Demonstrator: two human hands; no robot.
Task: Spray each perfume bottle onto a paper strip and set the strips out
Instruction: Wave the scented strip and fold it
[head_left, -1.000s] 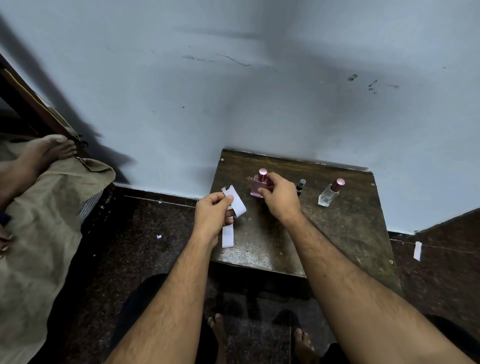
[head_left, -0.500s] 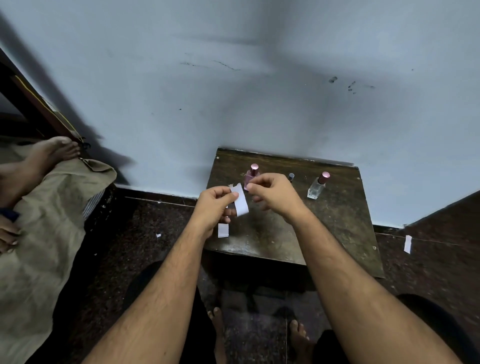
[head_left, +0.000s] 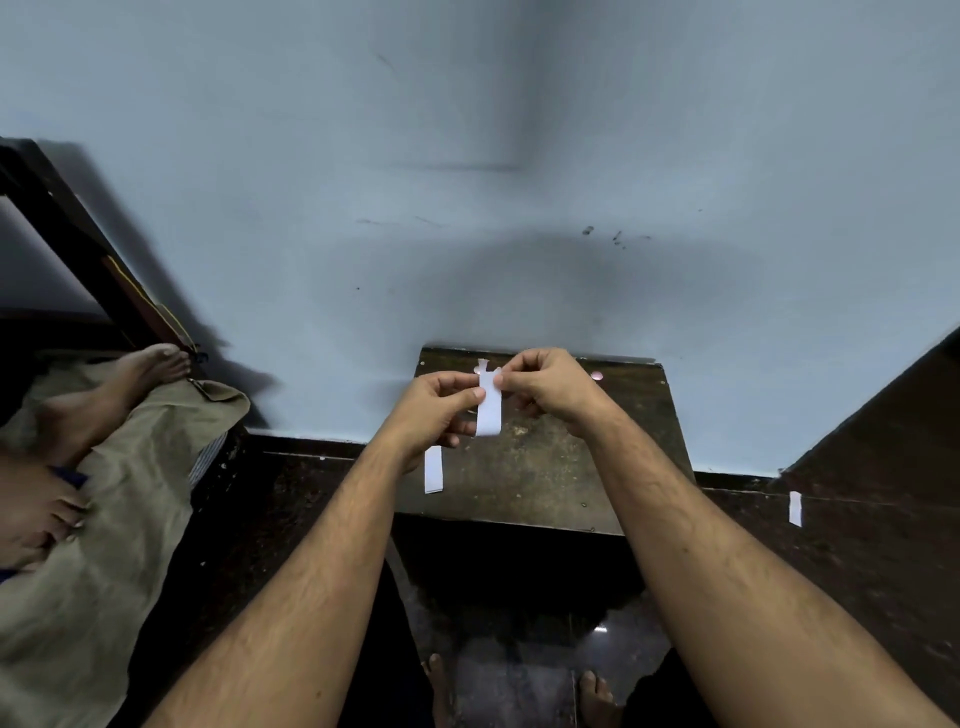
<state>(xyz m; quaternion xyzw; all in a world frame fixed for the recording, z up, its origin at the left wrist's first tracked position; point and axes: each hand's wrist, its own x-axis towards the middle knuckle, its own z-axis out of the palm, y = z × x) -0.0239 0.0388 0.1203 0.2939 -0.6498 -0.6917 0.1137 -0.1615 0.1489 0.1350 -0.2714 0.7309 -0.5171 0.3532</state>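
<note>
One head-worn camera is looking forward and down. It is facing the wall (head_left: 519, 156), sitting close above the table (head_left: 545, 467).

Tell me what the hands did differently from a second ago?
The right hand let go of the pink bottle and came over to pinch the paper strip. The left hand still holds that strip, now raised in front of the bottles. The lower strip still hangs below the left hand.

A scuffed pale blue plaster wall (head_left: 467, 156) fills the upper frame above a dark speckled stone floor (head_left: 291, 499); a worn dark wooden stool (head_left: 545, 467) sits centre.
</note>
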